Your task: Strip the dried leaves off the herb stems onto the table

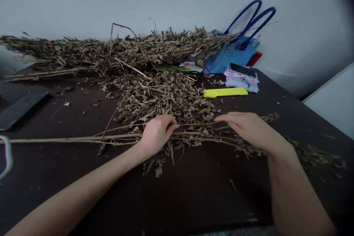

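Note:
Dried leafy stems [83, 139] lie across the dark table from the left edge to the right, their leafy tips trailing past my right hand. My left hand [158, 132] is closed in a pinch on a thin dried stem [193, 124] near the middle. To the right, my right hand [243, 125] has its fingertips pressed together on the same thin stem. Behind both hands spreads a loose heap of dried leaves [160, 99]. A few larger leaves [157, 167] hang below my left hand.
Along the wall lies a big bundle of dried plants [124, 49], beside a blue bag [229, 55]. A yellow cutter-like tool [225, 92], scissors [191, 78], a phone [243, 70] on folded cloth [243, 82], and a dark flat device [22, 108] sit on the table [193, 191].

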`<state>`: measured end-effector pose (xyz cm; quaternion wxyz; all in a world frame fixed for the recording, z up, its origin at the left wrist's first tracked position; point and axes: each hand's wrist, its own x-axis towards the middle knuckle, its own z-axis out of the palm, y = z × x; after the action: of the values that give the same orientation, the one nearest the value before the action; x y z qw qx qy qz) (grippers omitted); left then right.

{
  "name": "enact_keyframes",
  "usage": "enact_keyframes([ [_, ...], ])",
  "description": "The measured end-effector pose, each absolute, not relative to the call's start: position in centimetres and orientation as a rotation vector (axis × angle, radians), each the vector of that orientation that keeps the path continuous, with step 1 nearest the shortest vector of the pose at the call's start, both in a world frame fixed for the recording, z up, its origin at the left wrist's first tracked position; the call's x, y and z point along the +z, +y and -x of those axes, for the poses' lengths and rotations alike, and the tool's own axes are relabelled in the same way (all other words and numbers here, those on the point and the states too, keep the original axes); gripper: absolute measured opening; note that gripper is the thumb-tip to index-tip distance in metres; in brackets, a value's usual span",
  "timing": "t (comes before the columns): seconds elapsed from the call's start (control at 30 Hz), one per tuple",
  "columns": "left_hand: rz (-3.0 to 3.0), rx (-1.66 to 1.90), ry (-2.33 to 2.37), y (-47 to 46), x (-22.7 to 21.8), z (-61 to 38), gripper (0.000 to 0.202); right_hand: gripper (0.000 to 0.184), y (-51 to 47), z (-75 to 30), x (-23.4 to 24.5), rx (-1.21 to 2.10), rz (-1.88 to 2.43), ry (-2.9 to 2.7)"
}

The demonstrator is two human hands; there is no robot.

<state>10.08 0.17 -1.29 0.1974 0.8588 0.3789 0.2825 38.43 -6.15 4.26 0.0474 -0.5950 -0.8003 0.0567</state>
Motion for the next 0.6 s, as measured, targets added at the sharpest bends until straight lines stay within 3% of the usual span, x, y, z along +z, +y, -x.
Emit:
enact_keyframes([
  [0.4, -2.398, 0.805, 1.040, 0.0, -1.1, -10.2, 0.013, 0.039, -5.9, -36.8, 5.0, 0.063, 1.955, -2.175],
  [0.6, -2.448, 0.881, 0.905, -0.3, -0.5, -10.2, 0.022, 0.036, -4.7, -38.9, 2.9, 0.091, 1.828, -2.376],
])
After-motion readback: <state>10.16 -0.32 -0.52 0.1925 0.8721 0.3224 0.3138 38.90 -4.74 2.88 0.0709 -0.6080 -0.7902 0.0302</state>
